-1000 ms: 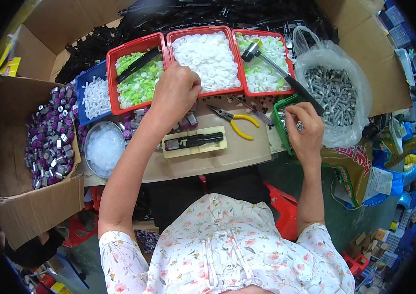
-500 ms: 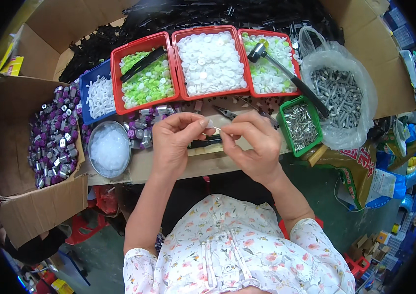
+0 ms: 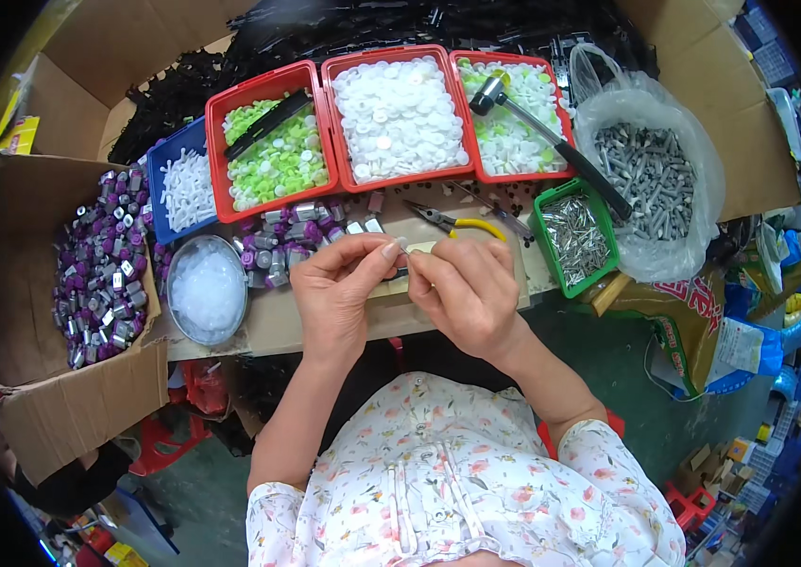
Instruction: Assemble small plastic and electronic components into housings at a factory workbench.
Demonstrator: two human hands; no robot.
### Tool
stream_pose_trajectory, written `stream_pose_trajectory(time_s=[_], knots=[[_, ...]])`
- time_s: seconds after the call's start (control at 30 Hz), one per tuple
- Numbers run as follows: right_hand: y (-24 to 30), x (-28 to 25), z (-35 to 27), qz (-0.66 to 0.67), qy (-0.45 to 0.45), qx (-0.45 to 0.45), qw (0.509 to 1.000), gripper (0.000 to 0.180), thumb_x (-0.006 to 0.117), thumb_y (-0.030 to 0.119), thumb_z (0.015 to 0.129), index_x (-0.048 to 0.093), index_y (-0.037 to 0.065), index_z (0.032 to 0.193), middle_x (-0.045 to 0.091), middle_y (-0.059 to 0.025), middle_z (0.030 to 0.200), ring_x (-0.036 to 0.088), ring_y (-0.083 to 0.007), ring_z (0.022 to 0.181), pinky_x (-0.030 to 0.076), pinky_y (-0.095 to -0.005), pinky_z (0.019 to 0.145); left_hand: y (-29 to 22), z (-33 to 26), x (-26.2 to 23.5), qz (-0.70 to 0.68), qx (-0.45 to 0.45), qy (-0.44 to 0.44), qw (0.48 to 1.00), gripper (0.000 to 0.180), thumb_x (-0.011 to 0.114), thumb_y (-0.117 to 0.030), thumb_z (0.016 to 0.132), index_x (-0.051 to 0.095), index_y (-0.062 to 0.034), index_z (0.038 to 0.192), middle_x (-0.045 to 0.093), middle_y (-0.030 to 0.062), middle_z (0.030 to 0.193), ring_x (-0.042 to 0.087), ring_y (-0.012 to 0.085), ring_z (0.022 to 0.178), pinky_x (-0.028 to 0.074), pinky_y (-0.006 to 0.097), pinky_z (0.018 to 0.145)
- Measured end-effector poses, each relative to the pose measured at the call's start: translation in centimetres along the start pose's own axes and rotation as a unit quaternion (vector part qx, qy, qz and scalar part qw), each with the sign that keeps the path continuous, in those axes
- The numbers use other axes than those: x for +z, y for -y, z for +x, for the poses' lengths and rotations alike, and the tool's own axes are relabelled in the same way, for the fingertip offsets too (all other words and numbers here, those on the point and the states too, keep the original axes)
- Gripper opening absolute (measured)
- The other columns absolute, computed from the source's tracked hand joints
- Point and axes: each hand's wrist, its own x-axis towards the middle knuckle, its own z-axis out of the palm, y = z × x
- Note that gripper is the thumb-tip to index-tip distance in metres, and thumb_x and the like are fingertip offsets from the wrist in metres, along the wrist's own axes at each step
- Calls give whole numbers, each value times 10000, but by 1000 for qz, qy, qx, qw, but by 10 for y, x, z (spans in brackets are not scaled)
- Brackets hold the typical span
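Note:
My left hand [image 3: 332, 288] pinches a small whitish piece [image 3: 401, 244] between thumb and forefinger; its exact kind is too small to tell. Fingertip to fingertip with it, my right hand [image 3: 472, 291] is closed on a thin pin-like piece, mostly hidden by the fingers. Both hands hover over the front of the cardboard-covered table [image 3: 273, 326]. Just beyond them lie pliers with yellow handles [image 3: 452, 223]. Several purple-and-silver parts [image 3: 287, 236] are heaped behind my left hand. A green tray of metal pins [image 3: 576, 238] stands to the right of my right hand.
Red trays hold green caps [image 3: 278, 165], white caps [image 3: 400, 123] and mixed caps; a hammer [image 3: 552, 142] rests across the right one. Left are a blue tray [image 3: 169, 222], a bowl of clear bits [image 3: 207, 288] and a carton [image 3: 70, 387]. A plastic bag [image 3: 646, 180] holds grey metal parts.
My right hand has shifted slightly left, closer to the left hand's fingertips, and turned, so less of the thin piece shows. The pliers' yellow handles have come into view behind it.

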Motion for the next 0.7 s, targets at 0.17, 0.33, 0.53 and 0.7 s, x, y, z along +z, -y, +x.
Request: stream_pose_trajectory(time_s=[0.17, 0.33, 0.53, 0.7], knots=[[4, 7, -1, 3, -6, -8, 1000, 261, 773, -20, 686, 675, 42, 920, 619, -46, 812, 613, -193, 665, 406, -307, 651, 6, -5, 0, -28, 12, -26, 999, 94, 719, 6, 870, 731, 40, 957, 710, 68, 876, 661, 109, 782, 538, 233, 721], [4, 10, -1, 51, 1, 16, 999, 254, 792, 1, 693, 687, 43, 920, 630, -54, 824, 613, -191, 671, 415, -310, 651, 11, -8, -4, -45, 16, -17, 999, 99, 719, 1, 874, 730, 35, 966, 711, 64, 880, 662, 107, 792, 544, 239, 723], [0, 4, 2, 214, 38, 179, 960, 177, 763, 8, 759, 696, 16, 922, 639, -85, 825, 623, -199, 714, 463, -319, 662, 14, -6, -12, -65, 19, -8, 998, 97, 706, 12, 878, 716, 45, 968, 666, 105, 1031, 668, 135, 814, 557, 251, 755], [-9, 5, 1, 308, 84, 222, 921, 113, 729, -3, 799, 694, -20, 905, 647, -102, 831, 629, -209, 735, 473, -313, 662, 18, -7, -14, -41, 62, 40, 996, 91, 714, 36, 861, 712, 46, 952, 646, 112, 1063, 650, 129, 855, 547, 246, 771]])
